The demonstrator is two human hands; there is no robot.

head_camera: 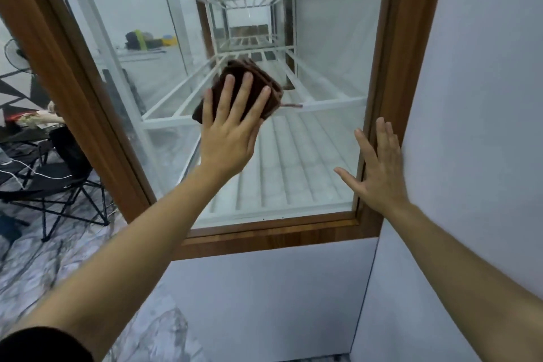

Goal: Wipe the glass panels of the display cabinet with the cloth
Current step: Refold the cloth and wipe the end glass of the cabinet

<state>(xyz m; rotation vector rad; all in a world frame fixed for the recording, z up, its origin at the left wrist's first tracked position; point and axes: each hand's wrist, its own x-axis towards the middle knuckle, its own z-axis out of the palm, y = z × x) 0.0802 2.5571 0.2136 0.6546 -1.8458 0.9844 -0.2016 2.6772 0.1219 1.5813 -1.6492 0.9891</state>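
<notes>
Fingers first: the left hand (227, 132) is laid flat with its fingers spread wide over a folded dark brown cloth (246, 91), which is pressed against the big clear glass panel (308, 156) of the wood-framed display cabinet (393, 67), roughly centre frame. Nothing is pinched, the cloth is just pinned under the palm and fingertips, and a loose tag or thread can be seen poking out at its right edge. The right hand (376, 167) is held open too, fingers loosely spread and empty, planted on the brown wooden frame at the lower right of the pane, probably as a brace. As for progress, it's hard to call: the pane in the middle looks fairly clear, while a hazy, milky film can be made out on the side glass toward the left of the frame, so a guess would be mid-job, with this pane being worked and the side panels likely still to be done. No streaks or wet marks can be picked out for certain. Inside the cabinet only white wire-frame shelves (249, 114) and a ribbed white base are seen, nothing stocked on them. A black folding chair (58, 182) sits at the lower left, outside the cabinet.
</notes>
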